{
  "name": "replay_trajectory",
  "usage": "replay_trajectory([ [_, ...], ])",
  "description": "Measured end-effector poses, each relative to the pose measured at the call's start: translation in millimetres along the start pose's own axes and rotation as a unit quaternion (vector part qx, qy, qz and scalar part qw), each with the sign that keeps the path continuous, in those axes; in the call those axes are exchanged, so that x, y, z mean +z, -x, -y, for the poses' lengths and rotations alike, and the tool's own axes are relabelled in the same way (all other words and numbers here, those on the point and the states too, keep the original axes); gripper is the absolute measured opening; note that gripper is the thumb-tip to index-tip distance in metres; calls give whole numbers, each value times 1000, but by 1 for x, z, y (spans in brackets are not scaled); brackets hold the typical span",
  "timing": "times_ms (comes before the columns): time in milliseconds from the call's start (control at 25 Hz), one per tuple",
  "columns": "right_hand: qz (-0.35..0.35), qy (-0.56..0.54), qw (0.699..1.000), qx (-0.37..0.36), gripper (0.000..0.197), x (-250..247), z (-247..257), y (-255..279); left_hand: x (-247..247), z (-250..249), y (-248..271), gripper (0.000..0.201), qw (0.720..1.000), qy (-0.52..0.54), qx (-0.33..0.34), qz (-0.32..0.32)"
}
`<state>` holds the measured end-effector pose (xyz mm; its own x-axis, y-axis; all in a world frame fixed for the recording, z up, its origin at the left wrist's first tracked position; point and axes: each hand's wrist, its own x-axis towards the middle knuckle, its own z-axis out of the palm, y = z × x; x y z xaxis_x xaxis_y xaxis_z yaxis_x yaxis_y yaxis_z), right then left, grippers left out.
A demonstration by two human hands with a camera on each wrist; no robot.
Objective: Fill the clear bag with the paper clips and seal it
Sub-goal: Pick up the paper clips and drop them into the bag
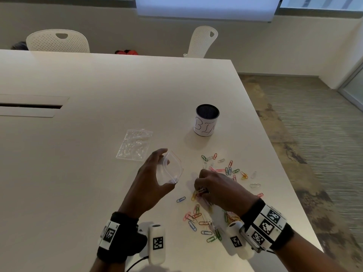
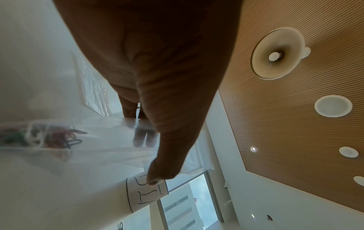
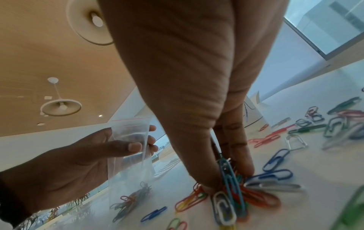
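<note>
Clear bag (image 1: 170, 168) held up off the tabletop (image 1: 82, 154) by the left hand (image 1: 152, 178), mouth spread open and turned toward the right. Thumb on the near face, fingers behind the far face, seen through the plastic in the right wrist view. A few coloured clips already sit in the bag's bottom corner (image 3: 130, 200).

Right hand (image 1: 214, 190) just right of the bag, apart from it, fingertips down on the tabletop. Fingers and thumb bunched together, pinching a small cluster of paper clips (image 3: 234, 191): blue, white, orange, green among them.

Loose paper clips (image 1: 227, 169) scattered around the right hand, one spread on its far side, another nearer the tabletop's near edge by the wrist. A single blue clip (image 1: 181, 199) lies between the two hands.

Far left of the bag, a flat pack of spare clear bags (image 1: 135, 144) lies on the tabletop. A dark cup (image 1: 206, 120) with a white handwritten label stands upright, farther off to the right of that pack.
</note>
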<state>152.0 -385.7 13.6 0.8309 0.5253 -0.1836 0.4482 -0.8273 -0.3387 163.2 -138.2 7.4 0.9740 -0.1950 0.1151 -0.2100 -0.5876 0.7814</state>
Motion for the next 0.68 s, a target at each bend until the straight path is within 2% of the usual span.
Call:
replay_trajectory([
  [120, -13, 3, 1000, 7, 14, -1, 2, -3, -1, -1, 1, 89, 1000, -2, 2, 1],
  [240, -28, -16, 999, 24, 12, -6, -5, -4, -3, -2, 4, 89, 1000, 3, -1, -2],
  [400, -58, -131, 987, 77, 10, -18, -20, 2, -4, -1, 5, 89, 1000, 3, -3, -2],
  [480, -80, -244, 960, 114, 11, -25, -24, 6, -3, -1, 5, 89, 1000, 3, -2, -1],
  [560, -91, -353, 920, 142, 12, -35, -24, 9, -3, 0, 5, 89, 1000, 4, 1, -2],
  [680, -88, -434, 886, 138, 13, -53, -18, 13, -1, 0, 5, 91, 1000, 1, 5, 1],
])
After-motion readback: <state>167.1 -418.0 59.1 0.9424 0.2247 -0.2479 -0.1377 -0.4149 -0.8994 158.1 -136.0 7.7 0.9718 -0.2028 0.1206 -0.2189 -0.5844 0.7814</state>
